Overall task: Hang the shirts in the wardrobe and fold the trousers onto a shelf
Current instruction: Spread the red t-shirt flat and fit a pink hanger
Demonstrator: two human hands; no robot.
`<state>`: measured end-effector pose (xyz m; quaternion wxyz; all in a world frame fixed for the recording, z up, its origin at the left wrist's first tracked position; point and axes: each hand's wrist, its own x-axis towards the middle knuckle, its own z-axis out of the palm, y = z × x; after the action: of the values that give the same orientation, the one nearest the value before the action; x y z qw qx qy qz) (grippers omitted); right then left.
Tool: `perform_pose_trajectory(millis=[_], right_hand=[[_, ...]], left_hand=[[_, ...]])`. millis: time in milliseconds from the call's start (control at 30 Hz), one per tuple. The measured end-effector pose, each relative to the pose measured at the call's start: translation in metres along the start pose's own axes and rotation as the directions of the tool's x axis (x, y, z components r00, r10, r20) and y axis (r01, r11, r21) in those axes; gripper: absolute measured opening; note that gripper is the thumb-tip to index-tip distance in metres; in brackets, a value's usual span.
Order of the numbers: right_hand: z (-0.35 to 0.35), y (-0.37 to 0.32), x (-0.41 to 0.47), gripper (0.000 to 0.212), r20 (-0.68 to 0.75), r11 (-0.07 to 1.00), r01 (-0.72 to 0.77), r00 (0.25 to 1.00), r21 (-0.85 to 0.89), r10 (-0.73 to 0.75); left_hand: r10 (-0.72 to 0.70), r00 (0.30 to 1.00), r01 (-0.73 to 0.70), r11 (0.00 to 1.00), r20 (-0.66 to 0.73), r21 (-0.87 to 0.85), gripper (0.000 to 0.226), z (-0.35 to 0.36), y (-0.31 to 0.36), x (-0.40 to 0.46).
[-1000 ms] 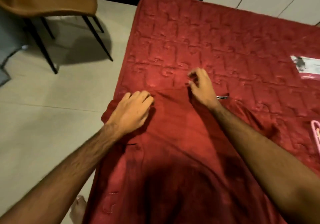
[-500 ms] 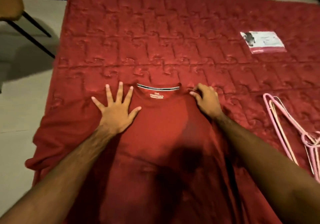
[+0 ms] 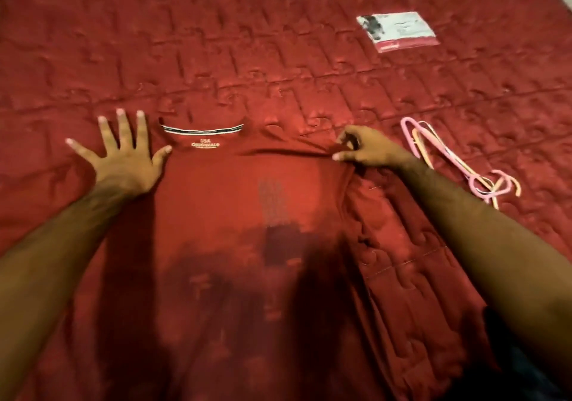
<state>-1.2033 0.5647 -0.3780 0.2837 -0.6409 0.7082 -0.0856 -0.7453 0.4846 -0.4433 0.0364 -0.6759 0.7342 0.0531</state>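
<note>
A red T-shirt (image 3: 235, 214) lies flat on the red quilted bed (image 3: 278, 44), its striped collar with a printed label facing away from me. My left hand (image 3: 123, 159) presses flat on the shirt's left shoulder, fingers spread wide. My right hand (image 3: 368, 151) pinches a fold of fabric at the shirt's right shoulder. Pink and pale plastic hangers (image 3: 458, 165) lie on the bed just right of my right hand. The shirt's lower part falls in dark shadow.
A flat white-and-red packet (image 3: 399, 30) lies on the bed at the far right. The quilt fills nearly the whole view; a sliver of pale floor shows at the top right corner.
The view has swung right and closer over the bed; the chair and floor left the frame. My right hand slid right along the shoulder, drawing the fabric out. My left hand stays spread flat.
</note>
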Motion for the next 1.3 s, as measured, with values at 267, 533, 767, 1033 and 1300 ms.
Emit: perform_pose_trajectory(millis=[267, 533, 767, 1033, 1300], right_hand=[[0.019, 0.023, -0.096, 0.038, 0.086, 0.959, -0.2, 0.979, 0.2, 0.186], [0.009, 0.073, -0.137, 0.027, -0.383, 0.897, -0.407, 0.811, 0.17, 0.441], [0.052, 0.027, -0.181, 0.054, -0.114, 0.921, -0.058, 0.987, 0.385, 0.11], [0.042, 0.075, -0.169, 0.033, -0.252, 0.647, -0.289, 0.751, 0.705, 0.61], [0.075, 0.058, -0.23, 0.032, -0.559, 0.975, 0.155, 0.828, 0.156, -0.042]], left_hand=[[0.586, 0.768, -0.625, 0.775, -0.259, -0.098, 0.064, -0.013, 0.16, -0.112], [0.545, 0.835, -0.55, 0.832, 0.081, 0.075, 0.069, 0.011, 0.224, -0.151], [0.612, 0.776, -0.621, 0.784, 0.151, 0.014, 0.058, -0.004, 0.246, -0.228], [0.508, 0.82, -0.523, 0.852, 0.262, -0.015, 0.071, 0.0, 0.263, -0.251], [0.538, 0.8, -0.555, 0.832, 0.264, -0.014, 0.077, -0.002, 0.265, -0.251]])
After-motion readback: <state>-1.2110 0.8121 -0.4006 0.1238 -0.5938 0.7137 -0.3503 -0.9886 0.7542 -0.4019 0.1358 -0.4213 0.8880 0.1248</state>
